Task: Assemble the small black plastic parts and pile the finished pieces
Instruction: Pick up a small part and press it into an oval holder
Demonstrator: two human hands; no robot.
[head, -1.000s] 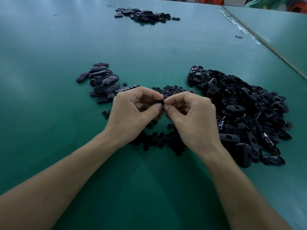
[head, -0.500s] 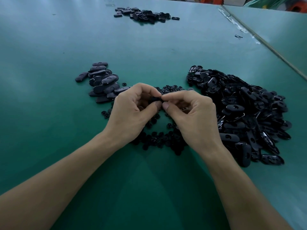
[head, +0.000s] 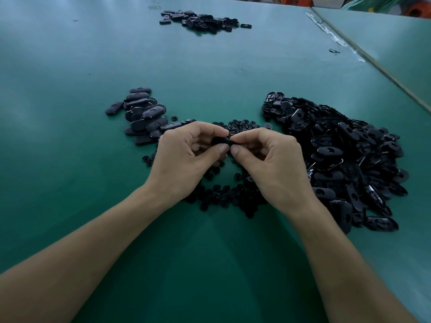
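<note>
Both hands meet above the middle of the green table (head: 210,264). My left hand (head: 184,159) and my right hand (head: 272,166) pinch one small black oval part (head: 220,141) between thumbs and forefingers; most of it is hidden by the fingers. Under and behind the hands lies a scatter of tiny round black pieces (head: 224,197). A small pile of oval pieces (head: 142,115) lies at the left. A big heap of glossy black oval shells (head: 345,155) lies at the right.
Another small heap of black parts (head: 203,19) lies far back on the table. A seam with tape (head: 335,40) runs diagonally at the right, next to a second green tabletop (head: 391,43). A tiny lone clip (head: 334,51) lies near the seam.
The hands have stayed together on the same part, shifting only slightly away from me while the fingers work it. The piles have not moved.
</note>
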